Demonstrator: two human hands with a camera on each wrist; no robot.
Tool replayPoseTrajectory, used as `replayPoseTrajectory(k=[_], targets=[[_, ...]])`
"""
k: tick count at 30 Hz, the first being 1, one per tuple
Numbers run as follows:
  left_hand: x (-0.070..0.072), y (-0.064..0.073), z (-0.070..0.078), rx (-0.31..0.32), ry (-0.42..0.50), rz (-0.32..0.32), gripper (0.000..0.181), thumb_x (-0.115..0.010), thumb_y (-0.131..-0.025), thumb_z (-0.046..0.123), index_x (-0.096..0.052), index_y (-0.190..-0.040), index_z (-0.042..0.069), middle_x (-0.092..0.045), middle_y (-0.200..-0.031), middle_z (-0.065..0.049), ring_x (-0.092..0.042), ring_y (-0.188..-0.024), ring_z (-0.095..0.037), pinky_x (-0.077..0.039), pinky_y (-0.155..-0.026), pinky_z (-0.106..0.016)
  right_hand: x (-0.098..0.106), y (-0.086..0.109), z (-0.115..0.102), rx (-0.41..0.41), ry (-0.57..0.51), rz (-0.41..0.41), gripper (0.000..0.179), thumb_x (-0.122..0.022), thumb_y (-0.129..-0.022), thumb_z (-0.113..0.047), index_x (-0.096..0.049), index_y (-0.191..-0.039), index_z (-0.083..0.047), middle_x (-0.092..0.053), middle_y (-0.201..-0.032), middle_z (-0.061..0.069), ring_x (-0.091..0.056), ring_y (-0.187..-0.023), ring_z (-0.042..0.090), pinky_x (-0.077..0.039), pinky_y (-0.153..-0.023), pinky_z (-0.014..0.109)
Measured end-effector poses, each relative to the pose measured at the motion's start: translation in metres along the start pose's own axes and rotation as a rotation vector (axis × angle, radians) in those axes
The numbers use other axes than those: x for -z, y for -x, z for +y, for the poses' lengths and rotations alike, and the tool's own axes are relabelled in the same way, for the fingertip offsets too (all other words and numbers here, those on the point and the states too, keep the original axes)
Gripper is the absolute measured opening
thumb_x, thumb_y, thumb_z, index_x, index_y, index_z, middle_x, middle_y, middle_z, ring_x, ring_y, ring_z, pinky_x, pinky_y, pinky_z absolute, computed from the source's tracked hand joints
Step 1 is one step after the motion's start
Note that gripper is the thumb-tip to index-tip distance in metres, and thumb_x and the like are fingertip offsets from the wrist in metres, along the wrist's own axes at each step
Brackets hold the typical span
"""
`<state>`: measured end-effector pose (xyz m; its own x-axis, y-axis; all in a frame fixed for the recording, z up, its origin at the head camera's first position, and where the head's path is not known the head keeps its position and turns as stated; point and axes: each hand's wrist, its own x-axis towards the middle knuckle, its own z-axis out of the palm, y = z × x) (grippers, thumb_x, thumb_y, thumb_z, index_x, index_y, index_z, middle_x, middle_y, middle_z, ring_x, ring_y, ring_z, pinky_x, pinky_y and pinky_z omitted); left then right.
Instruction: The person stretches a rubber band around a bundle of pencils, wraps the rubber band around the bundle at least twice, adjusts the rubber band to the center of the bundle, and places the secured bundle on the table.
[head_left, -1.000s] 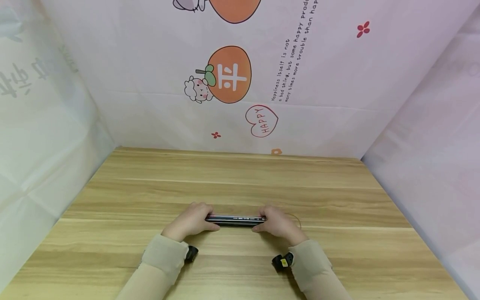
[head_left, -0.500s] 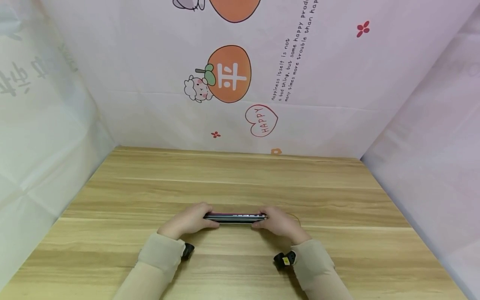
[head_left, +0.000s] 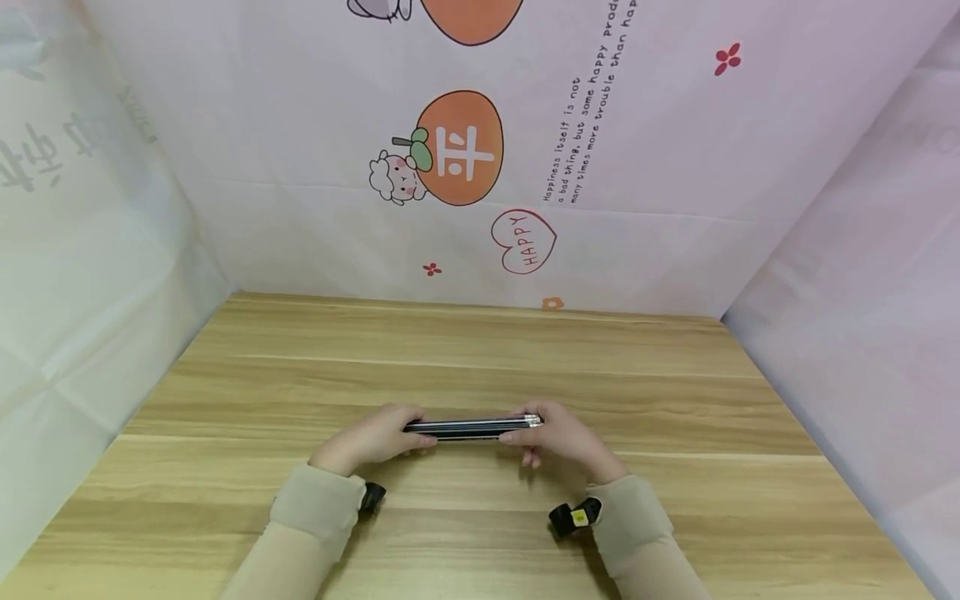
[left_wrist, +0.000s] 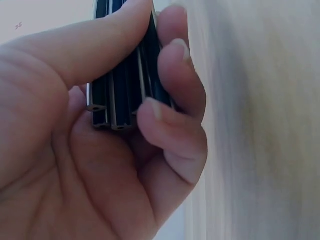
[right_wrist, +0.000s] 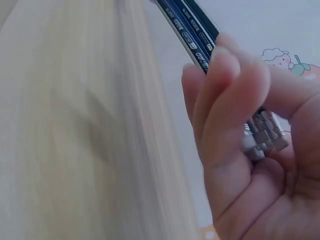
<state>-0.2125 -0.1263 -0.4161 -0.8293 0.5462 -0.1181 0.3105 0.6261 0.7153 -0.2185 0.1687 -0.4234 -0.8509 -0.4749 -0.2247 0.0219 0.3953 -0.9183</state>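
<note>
1. Pale sheeting (head_left: 645, 258) printed with oranges, a heart and lettering is hanging behind and beside a wood-grained bench (head_left: 480, 358).

2. Over the near-middle part of the bench, a bundle of dark pencils (head_left: 468, 429) is spanning the space between two bare hands.

3. Its long axis is running left to right, roughly parallel to the bench's far edge, with the right-hand end sitting slightly higher in the head view.

4. Silver-capped ends (right_wrist: 270, 132) are pointing toward the person's right, while plain, flat-cut ends (left_wrist: 121, 125) are facing left, into the opposite palm.

5. The left hand (head_left: 378, 435) is gripping the flat-cut end, its thumb lying along the pencils and its fingers curling round from the other side.

6. The right hand (head_left: 558, 432) is holding the capped end between thumb and fingers; the caps are showing near its palm, and white print is running along the pencils beyond the fingertips.

7. Beige cuffs (head_left: 318, 504) are wrapping both wrists, and a small black camera (head_left: 576, 518) is jutting inward from the right one.
</note>
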Motion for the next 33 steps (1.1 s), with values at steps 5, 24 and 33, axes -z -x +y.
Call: replayPoseTrajectory(k=[5, 24, 33], targets=[[0.0, 0.0, 0.001, 0.003, 0.01, 0.0, 0.013, -0.067, -0.095, 0.023, -0.065, -0.089, 0.011, -0.057, -0.074, 0.003, -0.044, -0.063, -0.01, -0.037, -0.056, -0.022, -0.002, -0.001, -0.002, 0.002, -0.11, -0.023, 0.051, -0.073, -0.091, -0.023, -0.058, -0.127, 0.01, -0.068, -0.094, 0.019, -0.065, -0.059, 0.011, -0.056, -0.056, 0.022], [-0.001, -0.005, 0.007, 0.012, 0.163, 0.032, 0.016, -0.078, -0.085, 0.025, -0.07, -0.086, 0.011, -0.056, -0.069, 0.006, -0.044, -0.062, -0.011, -0.038, -0.055, -0.023, 0.001, 0.002, -0.007, -0.042, -0.442, 0.067, 0.035, -0.07, -0.091, -0.009, -0.065, -0.118, 0.012, -0.072, -0.089, 0.001, -0.065, -0.065, 0.008, -0.057, -0.063, 0.018], [0.002, -0.004, 0.008, 0.071, 0.428, 0.04, 0.029, -0.082, -0.081, 0.037, -0.076, -0.1, 0.015, -0.064, -0.07, -0.004, -0.04, -0.05, -0.01, -0.034, -0.044, -0.022, 0.002, 0.004, -0.011, -0.016, -0.492, 0.047, 0.016, -0.069, -0.09, -0.005, -0.075, -0.105, -0.001, -0.074, -0.085, 0.003, -0.066, -0.063, 0.007, -0.056, -0.061, 0.016]])
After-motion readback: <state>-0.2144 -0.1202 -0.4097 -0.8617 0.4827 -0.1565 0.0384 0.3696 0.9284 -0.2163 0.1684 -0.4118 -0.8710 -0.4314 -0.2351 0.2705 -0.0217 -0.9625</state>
